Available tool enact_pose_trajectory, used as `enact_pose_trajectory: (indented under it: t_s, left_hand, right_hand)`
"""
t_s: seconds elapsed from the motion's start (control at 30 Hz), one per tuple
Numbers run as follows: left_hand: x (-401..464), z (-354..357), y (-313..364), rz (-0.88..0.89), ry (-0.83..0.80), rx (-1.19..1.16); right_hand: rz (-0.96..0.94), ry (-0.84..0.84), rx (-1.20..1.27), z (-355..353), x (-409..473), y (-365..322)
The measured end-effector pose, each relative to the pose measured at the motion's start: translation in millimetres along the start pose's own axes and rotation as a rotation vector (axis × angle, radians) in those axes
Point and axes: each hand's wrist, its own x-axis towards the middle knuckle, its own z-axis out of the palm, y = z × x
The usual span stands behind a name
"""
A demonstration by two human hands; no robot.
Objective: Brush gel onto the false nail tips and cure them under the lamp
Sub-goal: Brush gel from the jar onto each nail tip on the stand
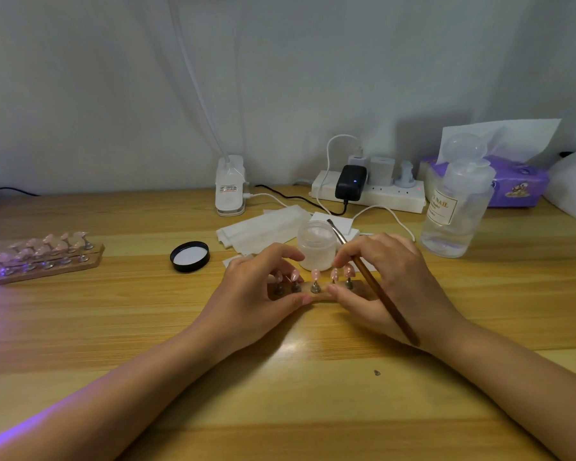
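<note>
A small wooden holder [320, 296] with several pink false nail tips [315, 275] on metal stands lies on the table in front of me. My left hand [256, 291] grips its left end, thumb in front and fingers behind. My right hand [389, 281] grips its right end and also holds a brown-handled gel brush [384, 296], bristles pointing up toward the open frosted gel jar [317, 244] just behind the holder. The jar's black lid [190, 256] lies upturned to the left.
Two more wooden holders with nail tips [47, 254] sit far left in purple light. A white clip lamp base [230, 186], power strip [368, 191], white wipes [263, 227], a clear liquid bottle [453, 207] and a purple tissue pack [516, 183] line the back.
</note>
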Motion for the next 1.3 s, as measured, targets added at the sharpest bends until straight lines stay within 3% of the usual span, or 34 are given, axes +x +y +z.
enact_pose_trajectory:
  t_s: [0.47,0.63,0.8,1.1,1.3]
  left_hand:
    - [-1,0,1,0.068,0.027,0.014]
    - [-3,0,9,0.265,0.166,0.132]
    - [-2,1,9,0.351,0.261,0.188]
    - [-3,-1,11,0.377,0.344,0.109]
    - [-1,-2,12,0.325,0.402,-0.051]
  right_hand:
    - [-0.214,0.115,0.006,3,0,-4]
    - [-0.123,0.150,0.203,4,-3,-13]
    - [-0.091,0.103,0.452,4,-5,-22]
    - [-0.087,0.120,0.457,1,-1,-22]
    - [0.238,0.222,0.680,-23,15,-11]
